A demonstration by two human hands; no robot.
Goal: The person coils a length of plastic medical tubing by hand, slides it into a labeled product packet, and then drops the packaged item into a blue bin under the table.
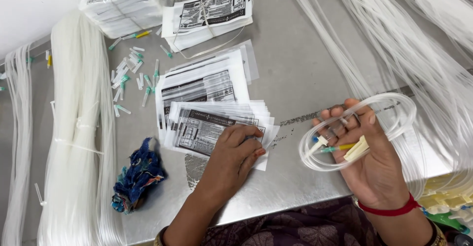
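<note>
Patterned purple cloth fills the bottom edge, and just above it both hands are over the near edge of the desk (295,68). Right hand (372,162) is up, palm toward us, fingers curled around a coil of clear tubing (394,120) with a yellow-and-green fitting (345,147) lying across the palm. Left hand (234,159) is pressed flat, fingers narrow, on the top packet of a fanned stack of printed packets (212,125). So the coil sits to the right of the packets, apart from them, its loop lying wide across left to right; the left hand is the one already on the stack. A blue rag (138,174) lies at the near left, small capped needles (130,73) scatter toward the far left, and long bundles of tubing (74,127) run down the left edge.
</note>
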